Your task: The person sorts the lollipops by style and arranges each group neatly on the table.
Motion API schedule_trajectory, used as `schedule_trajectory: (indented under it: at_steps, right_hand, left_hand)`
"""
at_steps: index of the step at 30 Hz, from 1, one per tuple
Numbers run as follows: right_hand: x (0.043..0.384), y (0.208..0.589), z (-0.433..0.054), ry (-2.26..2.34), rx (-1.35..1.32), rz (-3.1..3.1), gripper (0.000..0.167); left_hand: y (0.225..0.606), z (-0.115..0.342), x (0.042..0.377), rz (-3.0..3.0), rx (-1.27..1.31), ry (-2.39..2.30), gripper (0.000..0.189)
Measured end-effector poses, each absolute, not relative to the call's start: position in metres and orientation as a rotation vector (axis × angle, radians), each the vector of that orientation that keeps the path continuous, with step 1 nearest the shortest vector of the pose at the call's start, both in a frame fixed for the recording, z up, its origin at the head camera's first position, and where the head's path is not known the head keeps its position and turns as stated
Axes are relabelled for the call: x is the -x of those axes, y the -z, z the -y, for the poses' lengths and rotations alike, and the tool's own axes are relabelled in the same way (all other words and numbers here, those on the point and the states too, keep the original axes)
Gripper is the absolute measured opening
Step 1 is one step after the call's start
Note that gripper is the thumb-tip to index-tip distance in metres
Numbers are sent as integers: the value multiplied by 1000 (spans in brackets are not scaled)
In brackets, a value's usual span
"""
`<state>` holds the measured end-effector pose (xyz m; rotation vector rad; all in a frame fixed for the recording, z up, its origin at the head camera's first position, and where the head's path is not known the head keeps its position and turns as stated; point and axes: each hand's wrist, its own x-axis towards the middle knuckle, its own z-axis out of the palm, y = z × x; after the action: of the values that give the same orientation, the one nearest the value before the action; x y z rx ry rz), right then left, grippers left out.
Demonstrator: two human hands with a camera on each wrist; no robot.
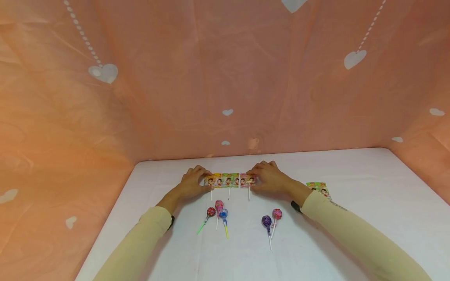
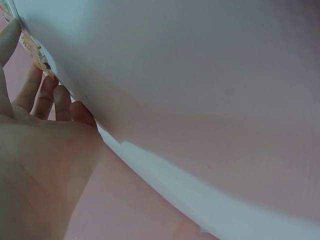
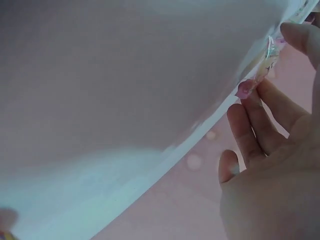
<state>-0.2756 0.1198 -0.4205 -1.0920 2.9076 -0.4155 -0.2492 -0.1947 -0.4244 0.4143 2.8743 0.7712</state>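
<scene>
Three flat wrapped lollipops lie side by side in a row at the far middle of the table, white sticks toward me: an orange one [image 1: 217, 180], a green one [image 1: 230, 180] and a pink one [image 1: 243, 181]. My left hand [image 1: 191, 182] holds the orange lollipop at its left end, thumb on the near edge and fingers on the far edge. At the row's other end, my right hand [image 1: 270, 179] grips the pink lollipop the same way. In the right wrist view the pink wrapper [image 3: 245, 88] shows between thumb and fingers; the orange wrapper [image 2: 35, 50] appears likewise in the left wrist view.
Nearer me lie round lollipops: a red one [image 1: 211, 212], a pink one [image 1: 219, 205] and a blue one [image 1: 223, 213] together, with a purple one [image 1: 266, 221] and another pink one [image 1: 277, 214] farther right. A green packet [image 1: 318, 188] lies beyond my right forearm.
</scene>
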Motion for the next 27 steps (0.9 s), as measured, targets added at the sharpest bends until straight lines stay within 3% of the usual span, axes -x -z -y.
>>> schedule_trajectory:
  at_steps: [27]
  right_hand:
    - [271,421,-119,385,1077,-2903,57]
  left_hand:
    - [423,193,249,-2874,-395,-773,50]
